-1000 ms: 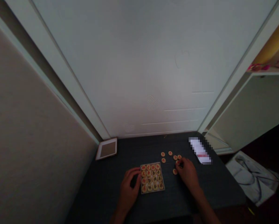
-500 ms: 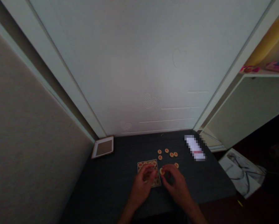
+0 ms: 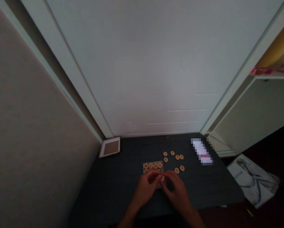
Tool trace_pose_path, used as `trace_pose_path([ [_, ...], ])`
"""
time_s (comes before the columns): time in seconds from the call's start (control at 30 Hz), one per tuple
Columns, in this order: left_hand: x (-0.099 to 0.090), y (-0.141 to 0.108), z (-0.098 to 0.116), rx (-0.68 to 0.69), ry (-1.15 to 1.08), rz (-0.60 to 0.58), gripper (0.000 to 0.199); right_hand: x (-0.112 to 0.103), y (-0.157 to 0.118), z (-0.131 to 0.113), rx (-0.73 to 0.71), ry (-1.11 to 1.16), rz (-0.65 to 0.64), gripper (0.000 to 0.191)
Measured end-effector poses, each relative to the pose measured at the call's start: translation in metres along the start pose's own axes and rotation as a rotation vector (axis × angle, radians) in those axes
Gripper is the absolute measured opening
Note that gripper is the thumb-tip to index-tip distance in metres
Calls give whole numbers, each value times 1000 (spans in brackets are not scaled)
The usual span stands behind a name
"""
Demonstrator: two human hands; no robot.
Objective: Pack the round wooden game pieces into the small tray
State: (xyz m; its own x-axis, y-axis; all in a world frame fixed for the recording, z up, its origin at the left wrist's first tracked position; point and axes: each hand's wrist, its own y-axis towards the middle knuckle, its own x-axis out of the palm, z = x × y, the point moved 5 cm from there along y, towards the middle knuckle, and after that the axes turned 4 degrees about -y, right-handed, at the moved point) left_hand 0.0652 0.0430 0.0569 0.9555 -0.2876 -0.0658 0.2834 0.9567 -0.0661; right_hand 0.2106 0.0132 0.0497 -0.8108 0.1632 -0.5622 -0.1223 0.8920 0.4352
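A square box (image 3: 153, 162) with rows of round wooden pieces (image 3: 155, 165) marked in red lies on the dark table. Over its lower part, my left hand (image 3: 145, 186) has its fingertips pinched at a round piece (image 3: 162, 178). My right hand (image 3: 175, 187) meets it from the right, thumb and fingers closed around the same piece. Both hands hide much of the box. Several loose round pieces (image 3: 177, 157) lie right of and behind the box, two of them (image 3: 182, 168) just beyond my right hand.
An empty-looking shallow framed tray (image 3: 112, 147) sits at the table's back left corner. A blurred-out white item (image 3: 202, 152) lies at the back right. The white panel wall (image 3: 142, 79) borders the table's back edge. A white box (image 3: 251, 180) is low on the right.
My hands have come together over the box, with the piece from my right hand now between them. The view has shifted slightly, and another loose piece shows beyond my right hand.
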Motion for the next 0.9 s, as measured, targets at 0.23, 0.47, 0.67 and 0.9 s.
trace_pose_path([
  [0.23, -5, 4, -3, 10, 117, 65, 30, -38, 10, 69, 106, -260, 139, 20],
  [0.47, -47, -1, -6, -21, 193, 151, 33, -25, 36, 94, 58, -456, 3, 8],
  [0.67, -74, -6, -11, -9, 189, 227, 30, -8, 53, 84, 23, -489, -22, 10],
  [0.9, -68, -7, -15, -35, 159, 226, 32, 9, 68, 79, -4, -453, -77, 12],
])
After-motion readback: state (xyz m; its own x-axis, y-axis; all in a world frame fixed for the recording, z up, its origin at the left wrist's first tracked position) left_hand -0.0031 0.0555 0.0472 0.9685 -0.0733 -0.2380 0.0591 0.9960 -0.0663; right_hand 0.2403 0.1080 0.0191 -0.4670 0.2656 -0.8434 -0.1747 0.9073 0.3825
